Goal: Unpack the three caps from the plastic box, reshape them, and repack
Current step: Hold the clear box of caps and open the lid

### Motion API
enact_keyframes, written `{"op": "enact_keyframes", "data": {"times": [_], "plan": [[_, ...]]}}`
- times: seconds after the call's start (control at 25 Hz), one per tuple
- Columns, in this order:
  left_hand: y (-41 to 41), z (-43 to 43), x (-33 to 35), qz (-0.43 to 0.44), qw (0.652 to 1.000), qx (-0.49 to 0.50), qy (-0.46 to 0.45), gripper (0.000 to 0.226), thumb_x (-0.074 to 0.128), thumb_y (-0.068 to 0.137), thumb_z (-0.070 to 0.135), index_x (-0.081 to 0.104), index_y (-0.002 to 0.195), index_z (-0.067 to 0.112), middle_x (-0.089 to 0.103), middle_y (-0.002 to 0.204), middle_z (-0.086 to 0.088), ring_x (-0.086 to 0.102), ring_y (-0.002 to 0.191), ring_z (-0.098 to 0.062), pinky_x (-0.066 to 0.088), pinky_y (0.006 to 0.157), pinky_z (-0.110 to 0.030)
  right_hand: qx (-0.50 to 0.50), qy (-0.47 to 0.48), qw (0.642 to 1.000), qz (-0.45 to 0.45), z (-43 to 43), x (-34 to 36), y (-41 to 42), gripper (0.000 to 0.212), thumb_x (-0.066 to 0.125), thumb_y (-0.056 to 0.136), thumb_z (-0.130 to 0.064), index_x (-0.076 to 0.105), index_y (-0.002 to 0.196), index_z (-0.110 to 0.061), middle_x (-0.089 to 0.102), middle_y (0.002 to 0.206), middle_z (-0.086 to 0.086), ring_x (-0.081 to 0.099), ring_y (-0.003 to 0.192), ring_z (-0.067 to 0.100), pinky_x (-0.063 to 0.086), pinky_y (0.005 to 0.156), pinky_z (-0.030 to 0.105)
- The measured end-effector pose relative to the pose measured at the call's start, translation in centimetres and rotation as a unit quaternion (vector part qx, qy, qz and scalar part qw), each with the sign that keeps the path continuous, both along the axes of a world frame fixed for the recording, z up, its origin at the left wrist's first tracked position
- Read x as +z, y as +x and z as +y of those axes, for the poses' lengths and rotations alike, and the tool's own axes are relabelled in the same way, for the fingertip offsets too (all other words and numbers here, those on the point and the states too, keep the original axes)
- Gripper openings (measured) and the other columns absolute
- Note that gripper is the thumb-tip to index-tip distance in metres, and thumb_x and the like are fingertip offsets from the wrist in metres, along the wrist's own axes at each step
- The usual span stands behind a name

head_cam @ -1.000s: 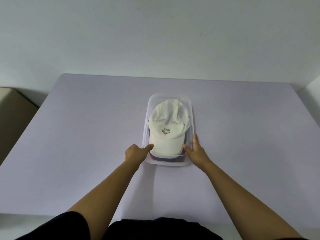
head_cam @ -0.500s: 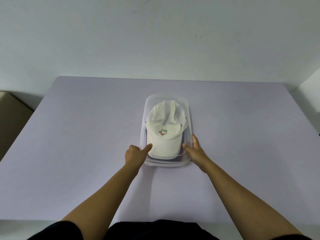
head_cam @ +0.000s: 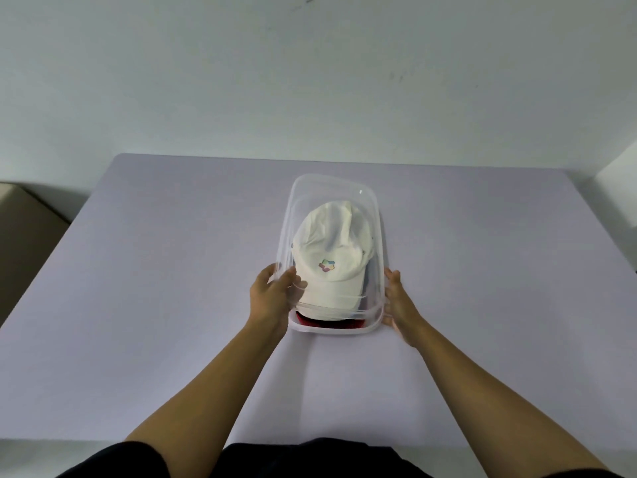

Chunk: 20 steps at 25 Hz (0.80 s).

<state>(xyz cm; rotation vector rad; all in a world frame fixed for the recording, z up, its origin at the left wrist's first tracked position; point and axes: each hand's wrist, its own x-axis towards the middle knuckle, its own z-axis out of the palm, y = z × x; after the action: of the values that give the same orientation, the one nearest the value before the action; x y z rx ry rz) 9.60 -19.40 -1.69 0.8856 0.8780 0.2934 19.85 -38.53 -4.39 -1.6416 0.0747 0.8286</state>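
The left grip pinches the near-left corner of the clear lid; the right grip clasps its near-right edge; that end sits raised. The plastic box lies between them on the bench, long axis pointing away, white cap topmost; both hands equally near.

The person wears black clothing with a short black sleeve, forearms bare.

Under white cap: lower caps hidden save a red brim edge and dark fabric. Left hand fingers blurred behind clear lid. Hold of right hand on rim not discernible. Emblem too small to read. Forearms cropped at bottom edge; beige object cropped at left.
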Motion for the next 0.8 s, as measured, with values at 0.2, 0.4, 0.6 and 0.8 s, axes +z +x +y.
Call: {"op": "enact_keyframes", "data": {"times": [0.2,0.4,0.6,0.8], "plan": [[-2.3,7.4,0.1,-0.054,0.996,0.071,0.01,0.01,0.053,0.093,0.003,0.057,0.096,0.012,0.06,0.056,0.0,0.064,0.051,-0.014,0.054,0.056,-0.021,0.079,-0.153,0.981,-0.095,0.5,-1.5,-0.2,0.061,0.039,0.099,-0.03,0.006,0.15,-0.029,0.02,0.156,-0.002,0.029,0.14,0.022,0.03,0.111,0.036],[-6.8,14.3,-1.8,-0.036,0.993,0.115,0.009,0.013,0.052,0.093,0.003,0.059,0.091,0.013,0.063,0.057,0.001,0.066,0.055,-0.013,0.057,0.06,-0.021,0.092,-0.259,0.944,-0.181,1.7,-1.9,-1.2,0.076,0.035,0.091,0.007,-0.003,0.151,-0.021,0.022,0.156,0.007,0.037,0.134,0.029,0.038,0.095,0.03],[-8.4,15.5,-4.4,0.03,0.994,0.108,0.017,0.011,0.054,0.093,0.004,0.06,0.088,0.012,0.063,0.055,0.002,0.066,0.05,-0.013,0.056,0.055,-0.02,0.092,-0.285,0.931,-0.208,1.9,-2.9,-1.6,0.074,0.037,0.094,0.001,-0.006,0.15,-0.022,0.025,0.154,0.011,0.039,0.133,0.03,0.038,0.101,0.038],[-7.6,14.8,-6.7,0.076,0.995,0.065,0.006,0.016,0.058,0.091,0.006,0.06,0.106,0.011,0.062,0.072,-0.005,0.066,0.052,-0.015,0.055,0.052,-0.021,0.093,-0.303,0.923,-0.219,1.9,-3.2,-1.6,0.078,0.039,0.092,0.004,-0.007,0.15,-0.022,0.031,0.15,0.015,0.043,0.128,0.032,0.04,0.099,0.04]]}}
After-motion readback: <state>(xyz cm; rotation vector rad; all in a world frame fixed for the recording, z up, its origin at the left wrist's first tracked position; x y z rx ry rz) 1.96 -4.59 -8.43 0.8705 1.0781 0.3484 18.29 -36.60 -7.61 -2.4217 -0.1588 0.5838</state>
